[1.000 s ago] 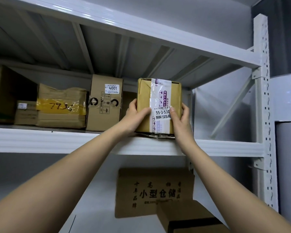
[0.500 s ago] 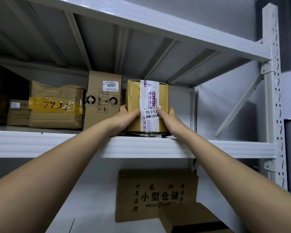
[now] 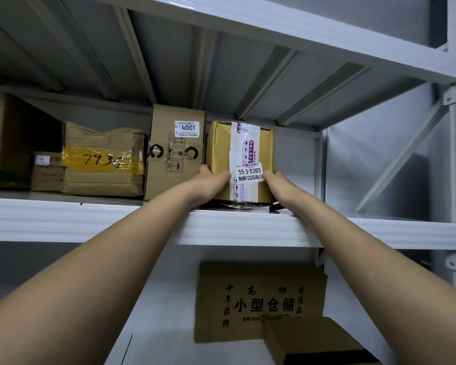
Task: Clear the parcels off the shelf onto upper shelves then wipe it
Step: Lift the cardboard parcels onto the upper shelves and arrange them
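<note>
Parcel (image 3: 241, 162) stands upright on upper shelf (image 3: 90, 219), at 12 o'clock from both hands. Left hand (image 3: 211, 184) and right hand (image 3: 281, 187) grip its lower sides, equally near; fingers curled round edges, thumbs on front.

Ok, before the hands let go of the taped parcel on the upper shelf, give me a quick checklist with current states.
1. Taped parcel base resting on the upper shelf: ok, though crumpled tape shows under its front edge.
2. Parcel behind the shelf's front lip: ok.
3. Parcel upright: ok.
4. Gap to the 4001 box on its left: cannot tell; the left hand covers that edge.
5. Both hands on the parcel: ok; the left hand grips its left side, the right hand is against its right.
6. Free shelf to the parcel's right: ok.
</note>
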